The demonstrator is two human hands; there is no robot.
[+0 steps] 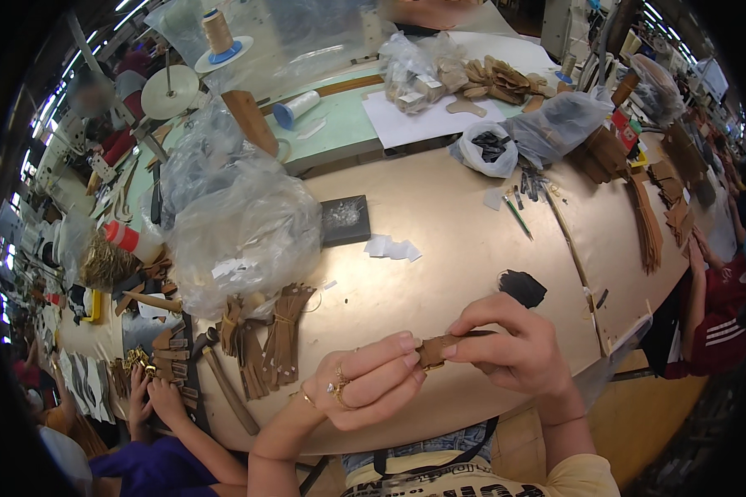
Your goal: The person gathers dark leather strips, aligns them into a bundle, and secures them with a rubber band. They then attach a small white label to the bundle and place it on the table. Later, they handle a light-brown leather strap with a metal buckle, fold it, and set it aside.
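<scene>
The brown leather strap [436, 349] sits between both hands just above the near edge of the tan table [448, 207], low in the middle of the view. The left hand [365, 385], with rings on one finger and a thin bracelet at the wrist, pinches the strap's left end between thumb and fingertips. The right hand [518, 344] pinches the other end, and its fingers are also closed around a thin dark tool [475, 334] whose tip lies against the strap. Just beyond the right hand a small black patch [522, 287] lies on the table. To the left, bundles of brown leather strips [278, 335] lie side by side, and behind them stands a big crumpled clear plastic bag [244, 228]. A dark square block [344, 219] and a few white paper scraps [392, 248] lie near the table's middle. At lower left another person's hands [153, 398] work on small leather pieces.
</scene>
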